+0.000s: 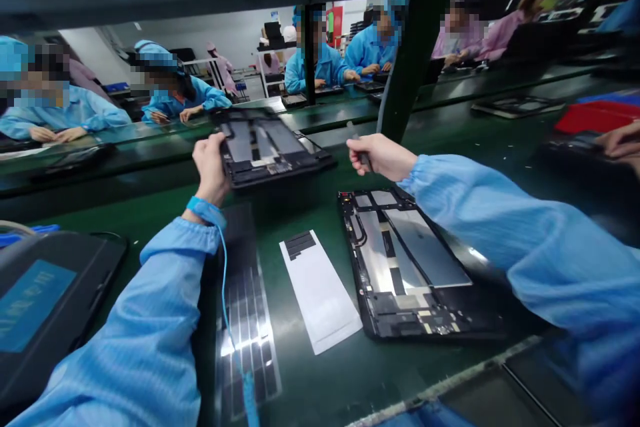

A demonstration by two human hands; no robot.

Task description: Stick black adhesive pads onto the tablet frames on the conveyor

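My left hand (207, 163) is closed around the left edge of an opened tablet (263, 140), held tilted above the bench with its inner parts showing. A blue wrist strap (206, 209) with a cord circles that wrist. In my right hand (383, 155), the fingers are pinched around a slim dark tool (366, 160), its exact kind unclear. Below that hand, a second opened tablet (420, 253) lies on the bench, showing silver battery areas and circuit parts. Left of it rests a white sheet (323, 300) with black adhesive pieces at its top. A clear sheet (250, 320) with dark strips lies near my left forearm.
On the left stands a dark grey case (95, 253) with a blue label. A slanted dark post (420, 47) rises behind the bench. At right are a red bin (600, 118) and another person's hand (623, 143). Co-workers in blue and pink sit across the line.
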